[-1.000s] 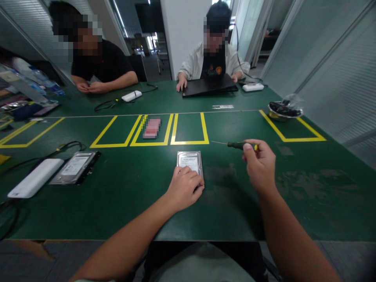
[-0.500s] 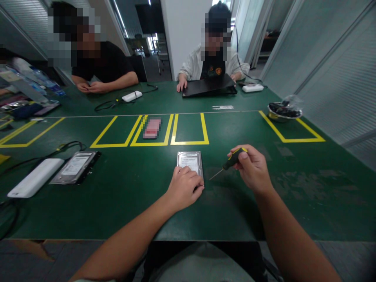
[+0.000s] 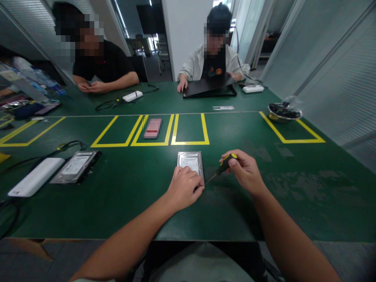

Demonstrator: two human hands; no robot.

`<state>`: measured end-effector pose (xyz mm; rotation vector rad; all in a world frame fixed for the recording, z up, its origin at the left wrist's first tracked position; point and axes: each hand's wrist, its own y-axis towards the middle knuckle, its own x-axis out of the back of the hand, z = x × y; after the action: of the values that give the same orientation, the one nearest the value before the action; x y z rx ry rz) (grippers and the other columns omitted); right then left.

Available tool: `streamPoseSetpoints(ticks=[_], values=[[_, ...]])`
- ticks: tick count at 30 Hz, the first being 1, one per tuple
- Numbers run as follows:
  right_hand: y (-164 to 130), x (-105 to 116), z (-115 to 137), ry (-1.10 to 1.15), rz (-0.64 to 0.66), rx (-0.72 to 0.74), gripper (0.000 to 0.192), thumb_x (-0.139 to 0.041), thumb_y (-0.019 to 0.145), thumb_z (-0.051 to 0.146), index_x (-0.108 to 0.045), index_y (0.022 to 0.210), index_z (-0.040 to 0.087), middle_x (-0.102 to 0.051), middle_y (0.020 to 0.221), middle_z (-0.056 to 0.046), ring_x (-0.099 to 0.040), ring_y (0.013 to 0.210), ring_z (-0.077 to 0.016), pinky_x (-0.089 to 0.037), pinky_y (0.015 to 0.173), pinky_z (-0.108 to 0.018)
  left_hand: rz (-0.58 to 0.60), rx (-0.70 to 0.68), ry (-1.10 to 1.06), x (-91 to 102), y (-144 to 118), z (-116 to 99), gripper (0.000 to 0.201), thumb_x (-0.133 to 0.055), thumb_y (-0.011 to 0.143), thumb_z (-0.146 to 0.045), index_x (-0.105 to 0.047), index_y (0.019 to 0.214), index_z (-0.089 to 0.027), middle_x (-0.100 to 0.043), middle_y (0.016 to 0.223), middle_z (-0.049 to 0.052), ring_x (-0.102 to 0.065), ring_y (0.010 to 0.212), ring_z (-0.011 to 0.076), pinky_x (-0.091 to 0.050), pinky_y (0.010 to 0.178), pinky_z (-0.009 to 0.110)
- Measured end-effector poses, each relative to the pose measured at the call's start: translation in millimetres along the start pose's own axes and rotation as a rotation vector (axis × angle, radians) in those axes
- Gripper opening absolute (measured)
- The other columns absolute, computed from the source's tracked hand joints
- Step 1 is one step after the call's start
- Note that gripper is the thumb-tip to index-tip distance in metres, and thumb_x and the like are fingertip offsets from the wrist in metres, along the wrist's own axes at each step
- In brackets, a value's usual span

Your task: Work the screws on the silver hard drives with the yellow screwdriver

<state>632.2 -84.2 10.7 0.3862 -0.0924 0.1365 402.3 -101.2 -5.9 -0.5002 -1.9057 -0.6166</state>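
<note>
A silver hard drive [image 3: 190, 159] with a white label lies on the green table in front of me. My left hand [image 3: 185, 185] is closed over its near end, fingers curled around the edge and hiding that part. In my right hand [image 3: 244, 168] is a screwdriver [image 3: 225, 164] with a black and yellow handle, gripped between thumb and fingers. Its thin shaft slants down to the left. The tip is at the drive's near right corner, close to my left fingertips; whether it touches the drive I cannot tell.
To the left lie a second hard drive [image 3: 75, 164] and a white power strip [image 3: 37, 177] with a black cable. Yellow tape outlines [image 3: 190, 143] mark the table, one around a pink object [image 3: 152, 128]. A bowl of dark items [image 3: 284, 111] stands right. Across sit two people, one handling a black panel [image 3: 205, 87].
My right hand has moved left and slightly down, bringing the screwdriver tip to the drive's corner. My left hand and the drive stay put. The person opposite has shifted the black panel.
</note>
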Motion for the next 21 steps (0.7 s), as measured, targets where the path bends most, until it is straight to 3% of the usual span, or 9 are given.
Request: streamPoseSetpoints(ticks=[12,21], values=[[-1,-1,1,-0.019,0.020,-0.006,0.021,-0.060,0.092,0.039,-0.066,0.101,0.021,-0.067,0.087,-0.003,-0.058,0.061,-0.0107,-0.049,0.053,-0.023,0.004,0.002,-0.007,0.4,-1,0,0.011,-0.060,0.087,-0.031,-0.066,0.085,-0.022,-0.069,0.083,0.003,-0.051,0.090,0.0225,-0.026,0.080,0.040],[-2,-2,13,-0.103,0.049,0.056,0.019,-0.059,0.092,0.038,-0.067,0.099,0.021,-0.065,0.090,-0.005,-0.062,0.073,-0.0151,-0.052,0.060,-0.026,0.000,0.011,-0.005,2.7,-1,-1,0.011,-0.061,0.086,-0.032,-0.067,0.084,-0.022,-0.069,0.083,0.003,-0.051,0.090,0.0226,-0.027,0.080,0.040]])
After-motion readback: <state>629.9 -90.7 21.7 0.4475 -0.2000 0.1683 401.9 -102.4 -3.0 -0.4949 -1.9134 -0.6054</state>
